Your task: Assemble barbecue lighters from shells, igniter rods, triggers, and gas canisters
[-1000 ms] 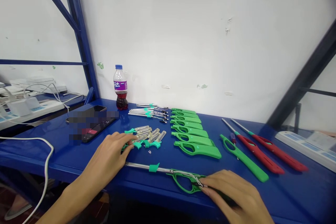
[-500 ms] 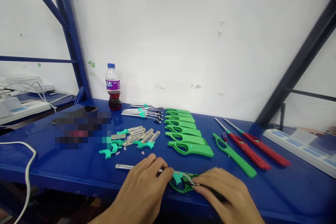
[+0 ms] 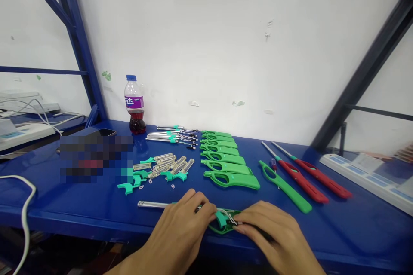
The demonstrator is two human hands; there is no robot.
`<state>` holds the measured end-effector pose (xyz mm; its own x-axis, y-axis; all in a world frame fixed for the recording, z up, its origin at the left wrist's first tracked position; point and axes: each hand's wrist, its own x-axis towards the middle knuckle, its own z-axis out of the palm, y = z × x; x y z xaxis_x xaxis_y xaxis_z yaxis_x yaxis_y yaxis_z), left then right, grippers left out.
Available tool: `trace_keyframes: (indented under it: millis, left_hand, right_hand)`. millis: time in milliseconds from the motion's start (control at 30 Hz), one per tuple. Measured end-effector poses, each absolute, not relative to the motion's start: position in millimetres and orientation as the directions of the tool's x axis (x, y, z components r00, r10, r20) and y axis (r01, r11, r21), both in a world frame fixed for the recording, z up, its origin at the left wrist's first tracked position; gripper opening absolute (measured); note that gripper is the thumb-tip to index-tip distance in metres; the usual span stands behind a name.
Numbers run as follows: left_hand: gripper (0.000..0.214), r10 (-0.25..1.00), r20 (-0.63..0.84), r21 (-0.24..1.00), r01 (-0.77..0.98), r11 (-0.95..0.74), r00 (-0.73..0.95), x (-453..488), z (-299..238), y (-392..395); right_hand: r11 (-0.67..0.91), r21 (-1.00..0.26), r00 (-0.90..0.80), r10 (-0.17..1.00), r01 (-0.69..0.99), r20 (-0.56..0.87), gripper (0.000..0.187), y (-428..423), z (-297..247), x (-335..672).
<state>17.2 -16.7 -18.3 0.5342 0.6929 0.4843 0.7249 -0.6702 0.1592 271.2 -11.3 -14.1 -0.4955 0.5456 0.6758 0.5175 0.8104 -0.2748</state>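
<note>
At the table's front edge, my left hand [image 3: 185, 227] is closed over a silver lighter tube [image 3: 151, 204] that points left. Its thumb and fingertips are beside a teal trigger piece [image 3: 221, 219]. The trigger sits at the loop handle of an open green lighter housing half [image 3: 222, 230], which lies partly beneath both hands. Thin pale wires [image 3: 231, 215] run from the tube end toward my right hand [image 3: 274, 232]. Thumb and forefinger there pinch a small black wired part [image 3: 235, 223] inside the housing. My right palm and fingers hide most of the housing's body.
Behind lie several green housings [image 3: 230, 180], silver tubes with wires [image 3: 164, 136], clear fuel tanks [image 3: 174, 165] and teal triggers [image 3: 127, 188]. Two red lighters [image 3: 303, 180], a green housing piece [image 3: 292, 191] and a power strip [image 3: 361, 180] are rightward. A bottle [image 3: 137, 107] stands back left.
The view has shifted slightly, so the background things appear a little further left. Both hands keep their hold, and the teal trigger shows slightly more beside my left thumb.
</note>
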Motion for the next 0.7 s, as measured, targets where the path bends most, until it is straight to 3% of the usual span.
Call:
trace_keyframes:
  millis: [400,500,700]
  left_hand:
    - [0.047,0.750,0.187,-0.028,0.767,-0.642,0.635,25,9,-21]
    - [0.048,0.768,0.195,0.011,0.782,-0.624,0.610,23,2,-20]
    - [0.045,0.750,0.358,0.096,0.777,-0.622,0.556,21,-19,-16]
  right_hand:
    - [0.766,-0.346,-0.469,0.617,0.541,0.632,0.027,-12,-10,269]
    - [0.762,-0.358,-0.455,0.622,0.540,0.638,0.030,-11,-9,269]
    - [0.736,-0.405,-0.463,0.664,0.542,0.588,0.031,-9,-8,269]
